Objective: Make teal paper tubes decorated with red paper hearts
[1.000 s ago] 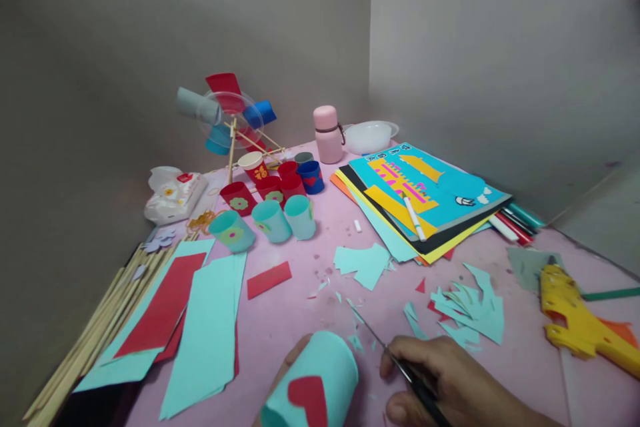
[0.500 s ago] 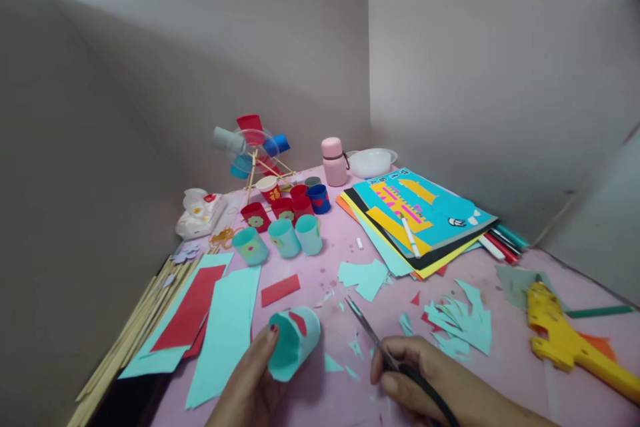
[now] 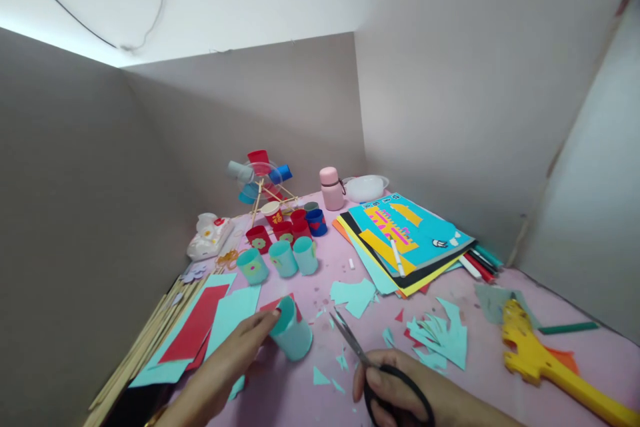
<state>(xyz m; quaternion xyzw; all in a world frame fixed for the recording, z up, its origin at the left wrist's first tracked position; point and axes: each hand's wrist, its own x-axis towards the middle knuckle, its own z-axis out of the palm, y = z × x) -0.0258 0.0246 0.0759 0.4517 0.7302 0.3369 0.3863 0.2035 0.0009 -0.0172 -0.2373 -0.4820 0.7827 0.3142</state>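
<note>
My left hand (image 3: 225, 360) grips a small turquoise paper tube (image 3: 296, 339) by its left side, a fingertip at the rim. The tube is near upright, leaning slightly, at the table's front; whether its base touches the table I cannot tell. Just behind it lies a red paper strip (image 3: 270, 305), partly hidden. My right hand (image 3: 405, 380) is closed around the black handles of a pair of scissors (image 3: 351, 337), its blades slightly apart and pointing up-left. Turquoise paper scraps (image 3: 320, 377) are scattered between the hands.
Turquoise tubes (image 3: 306, 257) and red tubes (image 3: 258, 240) stand behind. A paper wheel model (image 3: 260, 177) and a pink flask (image 3: 333, 190) stand at the back. Coloured sheets (image 3: 425, 230) lie right, a yellow glue gun (image 3: 530, 347) far right. Paper strips (image 3: 197, 323) and wooden sticks (image 3: 135, 353) lie left.
The paper tube has turned from lying tilted to near upright, and its red patch no longer shows. My left hand now reaches from its left side. The view has tipped upward.
</note>
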